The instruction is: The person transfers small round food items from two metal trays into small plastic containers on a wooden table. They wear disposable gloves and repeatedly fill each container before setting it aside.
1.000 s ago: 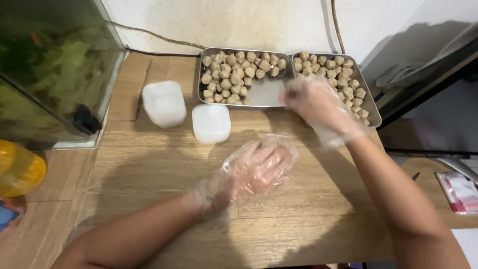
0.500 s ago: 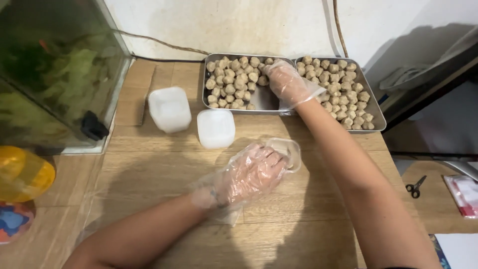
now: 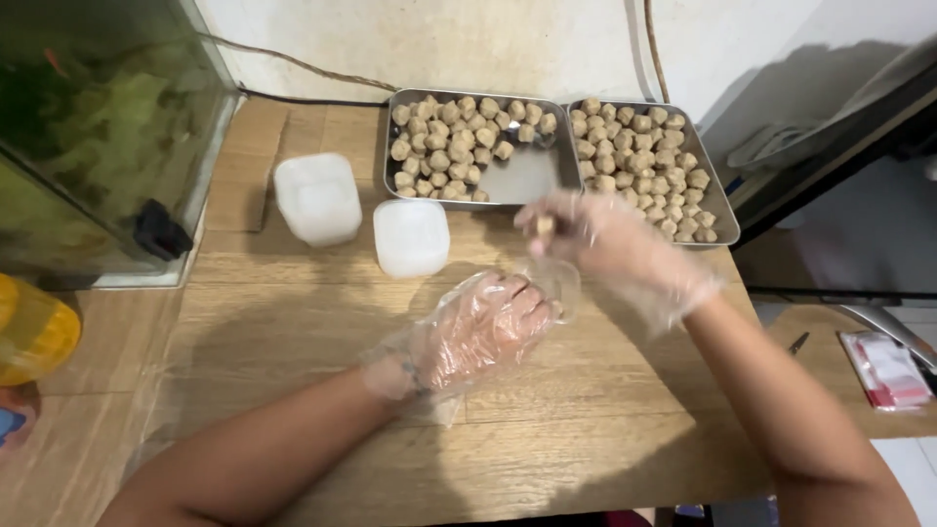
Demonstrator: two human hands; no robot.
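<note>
- Head view is showing the person's right hand (image 3: 595, 239), gloved in thin clear plastic, pinching one small brown ball (image 3: 545, 225) between fingertips just above a clear plastic bag (image 3: 556, 285)
- Left hand (image 3: 483, 327), also gloved, is curling around that bag and holding its mouth open on the wooden table (image 3: 322, 303); whether its fingers are fully closed is hard to tell through the film
- Two steel trays are sitting at the far edge: the left tray (image 3: 522, 181) is lying about half emptied, the right tray (image 3: 720, 210) is looking packed with balls
- Two white lidded tubs (image 3: 314, 198) are standing just beside the left tray, well apart from both hands
- Judging by the pose, the bagging step is under way; dropping the ball in is calling for the right fingertips centring over the opening while the left keeps it spread
</note>
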